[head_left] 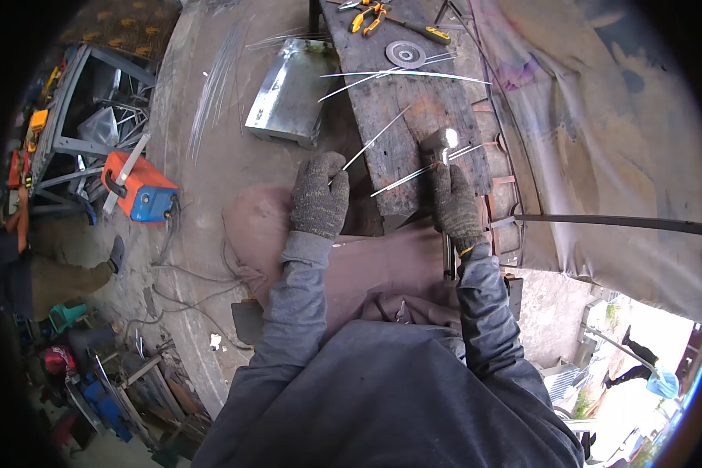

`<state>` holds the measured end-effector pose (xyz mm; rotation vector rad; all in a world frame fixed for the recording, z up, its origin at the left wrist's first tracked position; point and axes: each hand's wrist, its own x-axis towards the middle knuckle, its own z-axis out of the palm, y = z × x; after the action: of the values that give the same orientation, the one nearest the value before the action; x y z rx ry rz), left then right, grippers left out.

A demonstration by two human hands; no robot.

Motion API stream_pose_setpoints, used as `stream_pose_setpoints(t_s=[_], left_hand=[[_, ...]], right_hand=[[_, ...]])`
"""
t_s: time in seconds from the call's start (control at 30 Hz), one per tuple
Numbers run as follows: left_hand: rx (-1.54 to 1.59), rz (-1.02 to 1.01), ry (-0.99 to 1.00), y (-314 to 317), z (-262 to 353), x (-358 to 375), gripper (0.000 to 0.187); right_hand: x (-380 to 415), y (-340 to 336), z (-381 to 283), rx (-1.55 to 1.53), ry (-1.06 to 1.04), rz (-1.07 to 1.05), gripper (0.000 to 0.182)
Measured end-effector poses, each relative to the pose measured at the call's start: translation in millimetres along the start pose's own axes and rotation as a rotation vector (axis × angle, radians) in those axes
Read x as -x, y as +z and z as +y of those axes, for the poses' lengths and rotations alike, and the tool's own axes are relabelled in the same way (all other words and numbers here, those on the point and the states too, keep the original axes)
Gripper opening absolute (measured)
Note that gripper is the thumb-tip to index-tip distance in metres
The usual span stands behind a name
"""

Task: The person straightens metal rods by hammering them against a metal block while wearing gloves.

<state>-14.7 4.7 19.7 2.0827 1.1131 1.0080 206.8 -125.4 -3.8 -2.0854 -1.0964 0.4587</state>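
Observation:
My left hand [320, 195], in a dark grey knitted glove, is closed around one end of a thin metal rod [377, 138]. The rod slants up to the right over the worn, dark workbench [374, 105]. In a matching glove, my right hand [455, 204] grips a hammer [442, 141], whose shiny head points away from me above the bench. Thin rods [402, 181] lie across the bench just left of my right hand. Farther up the bench, longer thin rods [413, 74] cross each other close to a grinding disc [405, 54].
Yellow-handled pliers [366, 17] and a screwdriver-like tool [433, 33] lie at the bench's far end. A bent sheet-metal piece [288, 93] stands left of it. An orange and blue machine [140, 187] with cables sits on the floor. Other people [62, 285] are at the left and lower right.

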Motion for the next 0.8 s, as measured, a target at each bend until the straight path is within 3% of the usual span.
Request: stream_pose_setpoints(t_s=[0.07, 0.2, 0.27, 0.3, 0.37, 0.43, 0.5, 0.57, 0.63, 0.67, 0.8], left_hand=[[-0.098, -0.145, -0.085, -0.6, -13.4, 8.2, 0.024], [-0.149, -0.167, -0.050, 10.8, -34.2, 13.9, 0.026], [-0.127, -0.150, -0.055, 14.6, -37.0, 13.8, 0.027], [-0.119, -0.147, -0.062, 14.9, -34.2, 14.1, 0.027], [-0.064, -0.148, -0.082, 11.3, -25.1, 15.7, 0.026], [-0.059, -0.138, -0.094, 12.0, -28.5, 18.4, 0.025], [-0.052, -0.127, -0.096, 13.0, -28.6, 17.5, 0.024], [-0.076, -0.114, -0.086, 13.3, -26.3, 18.4, 0.021], [-0.074, -0.098, -0.076, 13.3, -26.2, 18.1, 0.021], [-0.072, -0.087, -0.067, 13.5, -26.0, 18.3, 0.021], [-0.057, -0.099, -0.068, 11.9, -23.1, 18.3, 0.021]], right_hand=[[-3.2, -9.1, -20.2, -0.097, 0.341, -0.093, 0.054], [-3.3, -11.0, -12.8, -0.064, 0.140, -0.069, 0.051], [-12.5, -4.9, 8.1, 0.124, -0.249, 0.079, 0.048], [-16.3, -10.3, -6.9, 0.134, -0.251, 0.074, 0.048], [-24.9, -22.2, -54.5, -0.170, -0.014, -0.014, 0.046], [-37.8, -21.1, -69.8, -0.147, -0.040, 0.003, 0.044], [-46.2, -25.2, -88.8, -0.188, 0.177, -0.082, 0.043], [-52.3, -17.5, -84.1, -0.182, 0.138, -0.052, 0.046], [-58.8, -2.5, -63.1, 0.044, 0.003, -0.002, 0.051], [-63.5, 4.3, -53.9, 0.065, 0.126, -0.106, 0.054], [-64.1, -3.1, -68.2, 0.026, 0.124, -0.147, 0.048]])
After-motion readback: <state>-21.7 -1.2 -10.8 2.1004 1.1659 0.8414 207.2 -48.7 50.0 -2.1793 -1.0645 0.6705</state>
